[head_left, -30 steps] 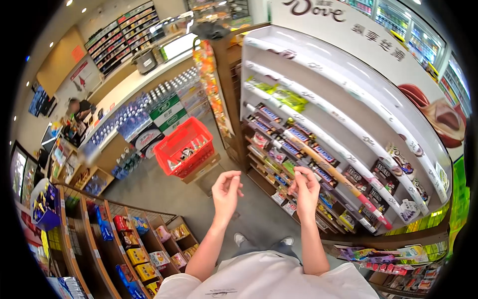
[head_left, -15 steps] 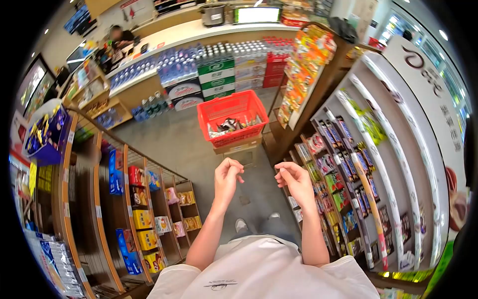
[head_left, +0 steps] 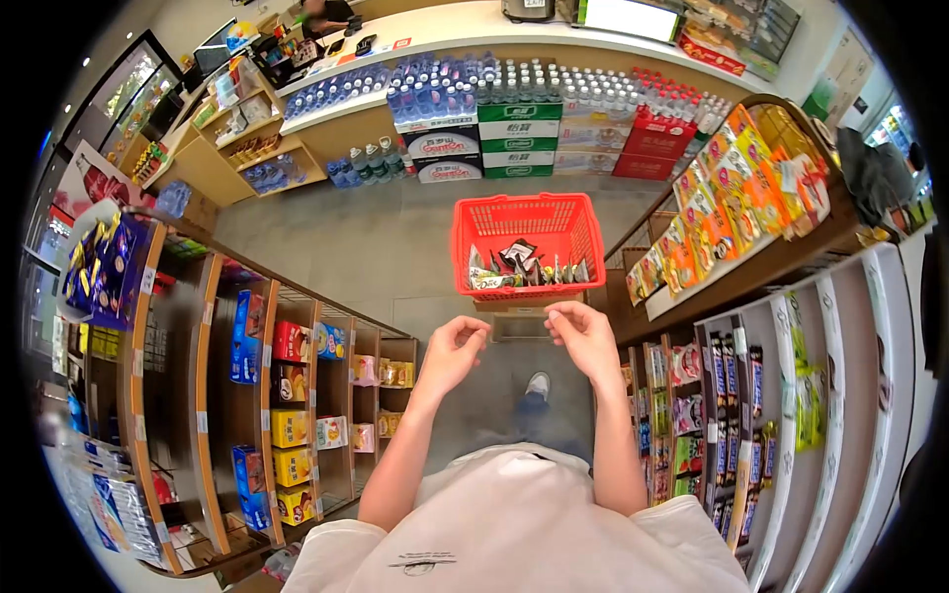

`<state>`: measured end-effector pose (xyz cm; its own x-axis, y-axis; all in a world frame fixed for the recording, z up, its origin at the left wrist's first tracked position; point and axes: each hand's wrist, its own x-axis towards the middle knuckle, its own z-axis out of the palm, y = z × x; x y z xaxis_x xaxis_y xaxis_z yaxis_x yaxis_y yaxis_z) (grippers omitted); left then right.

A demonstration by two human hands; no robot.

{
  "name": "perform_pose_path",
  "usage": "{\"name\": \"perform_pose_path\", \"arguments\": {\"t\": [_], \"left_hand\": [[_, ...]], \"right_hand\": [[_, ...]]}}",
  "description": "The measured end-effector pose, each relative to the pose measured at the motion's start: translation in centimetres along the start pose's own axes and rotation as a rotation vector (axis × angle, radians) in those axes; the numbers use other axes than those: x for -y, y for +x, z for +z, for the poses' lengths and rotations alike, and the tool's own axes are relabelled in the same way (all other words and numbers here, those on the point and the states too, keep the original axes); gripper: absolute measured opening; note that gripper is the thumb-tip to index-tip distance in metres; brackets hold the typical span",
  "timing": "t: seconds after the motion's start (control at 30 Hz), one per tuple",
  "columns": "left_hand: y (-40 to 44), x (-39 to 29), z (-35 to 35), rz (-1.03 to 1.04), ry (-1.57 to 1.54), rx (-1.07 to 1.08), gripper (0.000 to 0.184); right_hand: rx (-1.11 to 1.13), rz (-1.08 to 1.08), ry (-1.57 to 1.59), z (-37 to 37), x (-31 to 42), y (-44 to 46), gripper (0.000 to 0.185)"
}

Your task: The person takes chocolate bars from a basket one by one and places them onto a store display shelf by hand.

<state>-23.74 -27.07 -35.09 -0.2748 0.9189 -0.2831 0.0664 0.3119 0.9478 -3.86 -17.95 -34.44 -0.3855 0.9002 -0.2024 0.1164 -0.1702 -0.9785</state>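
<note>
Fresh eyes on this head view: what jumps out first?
The red basket, centre, holding small packets. Nearer the camera, the left hand and right hand, both loosely curled. Then the orange bags at right and bottles along the far counter.

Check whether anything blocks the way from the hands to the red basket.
Nothing visible does: no object shows between the left hand or right hand and the red basket ahead of them.
</note>
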Motion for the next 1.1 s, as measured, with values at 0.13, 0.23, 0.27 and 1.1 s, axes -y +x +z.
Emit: {"name": "perform_pose_path", "arguments": {"t": [0.13, 0.23, 0.27, 1.1], "left_hand": [[3.1, -0.6, 0.5, -0.061, -0.018, -0.073, 0.024], [5.3, 0.8, 0.7, -0.096, -0.037, -0.098, 0.027], [6.2, 1.2, 0.8, -0.101, -0.05, -0.099, 0.027], [27.3, 17.6, -1.9, 0.148, 0.845, 0.357, 0.019]], "right_hand": [[0.044, 0.048, 0.008, -1.7, 0.2, 5.3, 0.021], [0.05, 0.083, 0.0, -2.2, -0.6, 8.1, 0.024], [0.054, 0.104, 0.025, -2.3, -0.9, 9.2, 0.025], [0.432, 0.134, -0.964, 8.1, -17.9, 25.1, 0.029]]}}
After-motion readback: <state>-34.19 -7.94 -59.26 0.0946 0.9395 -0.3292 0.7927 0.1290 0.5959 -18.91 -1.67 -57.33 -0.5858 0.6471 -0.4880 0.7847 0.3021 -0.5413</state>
